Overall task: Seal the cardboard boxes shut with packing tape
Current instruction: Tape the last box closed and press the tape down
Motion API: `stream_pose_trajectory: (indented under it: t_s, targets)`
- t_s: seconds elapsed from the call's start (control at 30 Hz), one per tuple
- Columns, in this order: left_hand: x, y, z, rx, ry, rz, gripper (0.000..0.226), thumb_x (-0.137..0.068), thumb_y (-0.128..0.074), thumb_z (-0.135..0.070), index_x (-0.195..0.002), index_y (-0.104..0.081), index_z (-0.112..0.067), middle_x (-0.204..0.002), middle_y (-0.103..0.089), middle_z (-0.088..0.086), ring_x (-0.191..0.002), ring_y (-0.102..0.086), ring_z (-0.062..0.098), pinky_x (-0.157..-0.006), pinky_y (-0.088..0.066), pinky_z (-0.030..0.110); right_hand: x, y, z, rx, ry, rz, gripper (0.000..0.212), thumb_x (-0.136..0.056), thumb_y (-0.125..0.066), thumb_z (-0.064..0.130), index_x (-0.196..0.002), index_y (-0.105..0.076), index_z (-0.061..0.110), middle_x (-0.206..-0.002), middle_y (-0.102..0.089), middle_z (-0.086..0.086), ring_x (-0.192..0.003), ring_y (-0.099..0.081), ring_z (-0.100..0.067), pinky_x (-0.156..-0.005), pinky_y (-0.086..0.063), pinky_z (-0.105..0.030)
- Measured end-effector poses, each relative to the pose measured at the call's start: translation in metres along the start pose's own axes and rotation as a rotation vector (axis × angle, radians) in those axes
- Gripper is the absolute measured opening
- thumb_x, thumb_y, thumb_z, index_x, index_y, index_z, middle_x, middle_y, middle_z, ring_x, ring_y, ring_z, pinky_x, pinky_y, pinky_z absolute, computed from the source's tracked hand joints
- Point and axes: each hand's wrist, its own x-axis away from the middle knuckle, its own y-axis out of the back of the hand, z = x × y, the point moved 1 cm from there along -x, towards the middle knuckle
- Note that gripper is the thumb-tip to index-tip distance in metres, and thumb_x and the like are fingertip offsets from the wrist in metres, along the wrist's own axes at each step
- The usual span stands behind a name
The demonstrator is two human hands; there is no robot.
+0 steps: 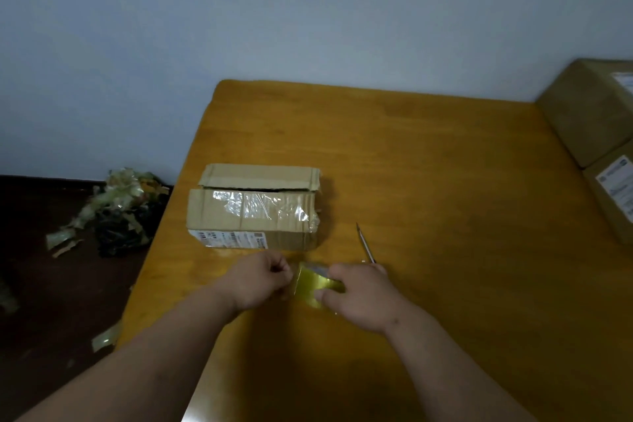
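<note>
Both hands meet low over the table [428, 164]: the right hand [359, 295] has its grip closed round a roll of packing tape [317, 284], thumb on the near side and fingers over the far edge, while the left hand [263, 279] pinches what seems to be the tape's loose end at the roll's left edge, fingers curled tight. Spreading beyond and to the right of the hands is the wooden table. At its far right edge, well away from the right hand, stand two larger stacked cardboard boxes [596, 120] with white labels. Just beyond the left hand lies the small cardboard box [253, 205], its top flaps not quite meeting, a dark gap between them, crinkled clear tape across the nearer flap and a label on the near side. Left of the hands, on the dark floor, sits a heap of crumpled used tape [116, 205]. Just beyond the right hand, a thin pointed metal tool [364, 243] lies on the table.
</note>
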Motion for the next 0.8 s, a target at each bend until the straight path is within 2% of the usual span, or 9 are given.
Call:
stream_pose_trajectory:
  t_s: [0.07,0.13,0.2,0.33,0.47,0.57,0.63,0.7,0.8]
  targets:
    - [0.011,0.011,-0.004,0.106,0.059,0.054,0.014,-0.098,-0.058,-0.017,-0.095,-0.062,-0.004,-0.081,-0.072,0.010,-0.070,-0.065,0.014,-0.061,-0.050,0.022,-0.001,0.007,0.006,-0.098,-0.010,0.065,0.029,-0.085,-0.057,0.058,-0.084,-0.057,0.029,-0.087,-0.061,0.005,-0.092,-0.058,-0.019,-0.087,-0.043,-0.035]
    - [0.024,0.023,-0.007,0.189,0.091,0.088,0.015,-0.099,-0.056,-0.019,-0.095,-0.059,-0.006,-0.081,-0.069,0.010,-0.073,-0.065,0.016,-0.062,-0.053,0.027,0.000,0.015,0.015,-0.231,-0.002,0.129,0.031,-0.074,-0.060,0.058,-0.074,-0.055,0.028,-0.083,-0.059,0.005,-0.085,-0.059,-0.017,-0.076,-0.047,-0.037]
    - [0.038,0.040,-0.009,0.248,0.084,0.080,0.012,-0.100,-0.054,-0.016,-0.091,-0.057,-0.008,-0.079,-0.067,0.009,-0.075,-0.065,0.017,-0.065,-0.056,0.031,0.002,0.024,0.029,-0.372,0.031,0.165,0.027,-0.067,-0.062,0.051,-0.076,-0.058,0.026,-0.085,-0.061,0.002,-0.083,-0.059,-0.016,-0.075,-0.047,-0.037]
    - [0.061,0.084,-0.009,0.288,0.009,-0.048,0.012,-0.098,-0.055,-0.009,-0.086,-0.058,-0.006,-0.079,-0.065,0.010,-0.079,-0.064,0.021,-0.074,-0.058,0.044,-0.002,0.039,0.065,-0.564,0.149,0.187,0.024,-0.071,-0.067,0.039,-0.084,-0.061,0.020,-0.088,-0.064,-0.003,-0.081,-0.059,-0.016,-0.073,-0.044,-0.033]
    - [0.076,0.134,-0.004,0.299,-0.048,-0.156,0.013,-0.097,-0.055,-0.009,-0.086,-0.061,-0.005,-0.085,-0.066,0.013,-0.084,-0.064,0.022,-0.076,-0.059,0.046,-0.020,0.052,0.110,-0.383,0.271,0.078,0.033,-0.078,-0.069,0.050,-0.084,-0.061,0.018,-0.083,-0.061,0.004,-0.076,-0.056,-0.009,-0.067,-0.043,-0.031]
    - [0.082,0.169,-0.002,0.319,-0.087,-0.223,0.016,-0.098,-0.055,-0.010,-0.082,-0.060,-0.008,-0.084,-0.067,0.014,-0.081,-0.065,0.022,-0.075,-0.058,0.045,-0.038,0.070,0.127,-0.141,0.210,-0.126,0.038,-0.080,-0.070,0.058,-0.081,-0.059,0.022,-0.079,-0.062,0.007,-0.076,-0.059,-0.011,-0.069,-0.048,-0.034]
    - [0.079,0.184,0.001,0.341,-0.091,-0.237,0.017,-0.098,-0.055,-0.010,-0.082,-0.059,-0.008,-0.082,-0.066,0.014,-0.078,-0.064,0.023,-0.074,-0.058,0.046,-0.047,0.082,0.140,-0.106,0.162,-0.204,0.040,-0.079,-0.068,0.060,-0.076,-0.059,0.021,-0.072,-0.062,0.006,-0.068,-0.059,-0.011,-0.061,-0.045,-0.032]
    - [0.072,0.200,0.008,0.417,-0.073,-0.256,0.017,-0.099,-0.052,-0.008,-0.082,-0.057,-0.008,-0.081,-0.065,0.016,-0.080,-0.063,0.027,-0.073,-0.057,0.048,-0.060,0.088,0.157,-0.214,0.171,-0.129,0.040,-0.079,-0.072,0.055,-0.078,-0.064,0.015,-0.071,-0.065,0.000,-0.064,-0.058,-0.010,-0.060,-0.041,-0.027]
    - [0.066,0.230,0.015,0.510,-0.063,-0.212,0.018,-0.100,-0.048,-0.006,-0.082,-0.053,-0.007,-0.075,-0.066,0.014,-0.079,-0.060,0.029,-0.063,-0.058,0.040,-0.074,0.088,0.164,-0.585,0.179,0.150,0.063,-0.063,-0.079,0.042,-0.101,-0.065,-0.006,-0.096,-0.070,-0.024,-0.081,-0.064,-0.024,-0.074,-0.047,-0.035]
